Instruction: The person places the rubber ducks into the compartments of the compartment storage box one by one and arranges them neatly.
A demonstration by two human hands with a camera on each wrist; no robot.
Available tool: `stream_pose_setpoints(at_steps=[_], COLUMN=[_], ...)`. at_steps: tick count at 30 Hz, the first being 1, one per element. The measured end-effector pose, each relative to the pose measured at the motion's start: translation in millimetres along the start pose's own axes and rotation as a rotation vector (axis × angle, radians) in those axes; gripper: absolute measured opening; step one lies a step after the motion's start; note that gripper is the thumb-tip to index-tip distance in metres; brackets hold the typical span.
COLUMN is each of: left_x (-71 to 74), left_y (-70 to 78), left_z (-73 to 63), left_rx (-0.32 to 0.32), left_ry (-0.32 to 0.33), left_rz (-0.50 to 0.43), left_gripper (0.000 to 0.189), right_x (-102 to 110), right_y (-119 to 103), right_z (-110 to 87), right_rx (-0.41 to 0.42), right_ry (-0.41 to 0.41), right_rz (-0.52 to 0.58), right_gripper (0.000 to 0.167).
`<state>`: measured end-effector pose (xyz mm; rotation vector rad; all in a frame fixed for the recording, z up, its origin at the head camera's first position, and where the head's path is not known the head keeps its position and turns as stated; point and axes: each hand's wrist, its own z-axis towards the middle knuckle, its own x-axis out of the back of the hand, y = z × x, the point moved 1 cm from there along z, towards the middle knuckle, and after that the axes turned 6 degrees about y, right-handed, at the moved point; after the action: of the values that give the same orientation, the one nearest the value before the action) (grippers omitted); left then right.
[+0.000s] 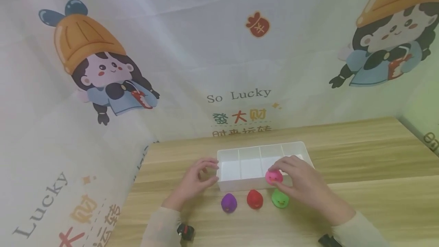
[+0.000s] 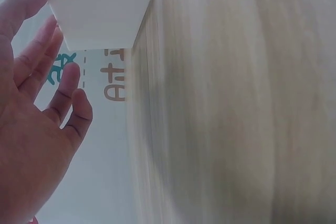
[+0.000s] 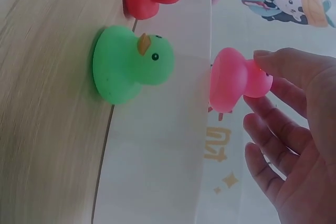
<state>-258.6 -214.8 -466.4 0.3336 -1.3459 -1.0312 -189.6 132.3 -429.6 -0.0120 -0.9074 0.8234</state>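
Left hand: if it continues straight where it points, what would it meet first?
Probably the white tray, at its left end; the left hand looks close or touching, though depth is unclear.

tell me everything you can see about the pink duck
The pink duck is a smooth toy, rubbery-looking, with a plump body, rounded head, dark eyes and an orange beak. The right hand pinches its head, holding it upright and off the table, near the front edge of the white tray. Whether it touches that edge is unclear.
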Motion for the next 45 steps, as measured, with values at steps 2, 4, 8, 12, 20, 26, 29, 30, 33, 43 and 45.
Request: stream_pose_setpoints(at_steps=[2,4,8,12,20,26,29,30,33,43,45], left_x=[-1.2,-2.6,-4.5,-4.3,-5.0,-6.2,-6.6,-6.3,-5.3,-5.1,-3.0], left_y=[0.1,-0.1,0.8,2.4,-0.5,0.6,1.9,2.4,3.2,1.7,2.1], left_z=[0.6,1.2,1.0,0.2,-6.2,-3.0,-1.4,-1.2,-0.9,-0.6,-2.2], left_rx=[0.004,0.002,0.014,0.028,0.006,-0.007,-0.017,-0.016,-0.012,-0.038,-0.031], left_ry=[0.002,0.001,-0.008,0.002,0.001,0.013,0.006,0.006,0.011,0.020,0.026], left_rz=[0.004,0.004,-0.004,-0.014,0.016,0.033,0.048,0.047,0.041,0.058,0.055], left_gripper=[0.035,0.034,0.035,0.034,0.033,0.032,0.032,0.031,0.031,0.030,0.030], right_x=[-2.3,-4.3,-6.9,-10.3,-19.5,-24.2,-26.3,-27.1,-30.1,-37.6,-40.6], right_y=[-0.6,-1.0,-1.7,-3.9,-9.8,-10.9,-11.9,-12.2,-12.7,-16.5,-19.1], right_z=[0.8,1.5,3.4,8.2,12.7,19.8,21.4,22.2,25.1,32.7,35.2], right_rx=[0.001,0.000,-0.005,0.020,0.077,0.044,0.033,0.032,0.029,0.006,0.010], right_ry=[0.002,0.007,0.017,0.032,0.073,0.042,0.030,0.028,0.016,-0.005,-0.009], right_rz=[0.006,0.006,0.004,0.013,0.024,0.012,0.002,0.000,-0.002,0.002,0.011], right_gripper=[0.027,0.027,0.026,0.026,0.027,0.026,0.028,0.028,0.028,0.026,0.027])
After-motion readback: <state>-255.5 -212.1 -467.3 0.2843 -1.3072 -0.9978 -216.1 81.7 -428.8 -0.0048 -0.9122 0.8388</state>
